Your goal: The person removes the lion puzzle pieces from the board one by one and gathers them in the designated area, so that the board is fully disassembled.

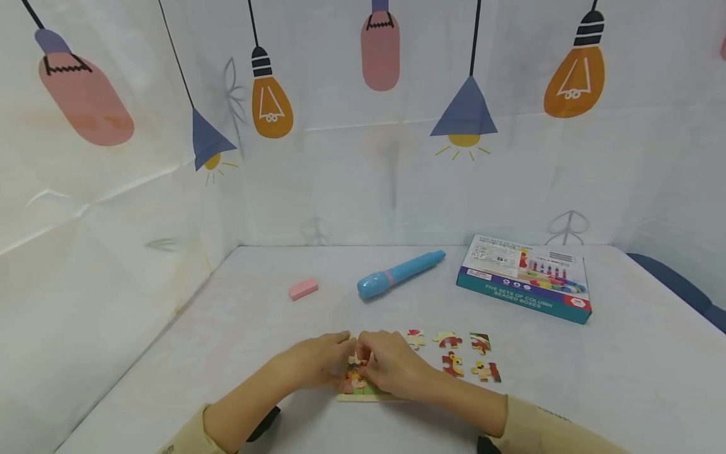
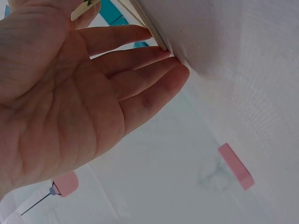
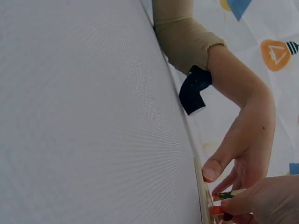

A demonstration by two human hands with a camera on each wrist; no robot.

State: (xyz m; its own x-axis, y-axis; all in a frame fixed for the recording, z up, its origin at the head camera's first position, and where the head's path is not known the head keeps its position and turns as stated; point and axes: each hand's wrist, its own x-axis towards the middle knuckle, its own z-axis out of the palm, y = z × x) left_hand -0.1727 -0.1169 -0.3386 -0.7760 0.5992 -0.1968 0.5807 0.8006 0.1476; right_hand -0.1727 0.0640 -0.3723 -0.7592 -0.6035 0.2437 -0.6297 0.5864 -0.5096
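A small wooden jigsaw board point(image 1: 368, 398) with a colourful picture lies at the table's near middle, partly hidden by both hands. At its left side is my left hand point(image 1: 320, 360), whose fairly straight fingers touch the board's edge point(image 2: 152, 23) in the left wrist view. Its thumb rests by the board in the right wrist view. Over the board, my right hand point(image 1: 394, 364) pinches a puzzle piece point(image 3: 226, 195), mostly covered by the fingers. Several loose pieces lie right of the board, among them a red-and-green piece point(image 1: 480, 342) and a yellow-and-red piece point(image 1: 486, 372).
Behind the board lie a pink eraser-like block point(image 1: 303, 289) and a blue toy microphone-like stick point(image 1: 399, 275). A flat boxed set point(image 1: 524, 277) sits at the back right. A white printed curtain point(image 1: 351, 183) hangs behind the table.
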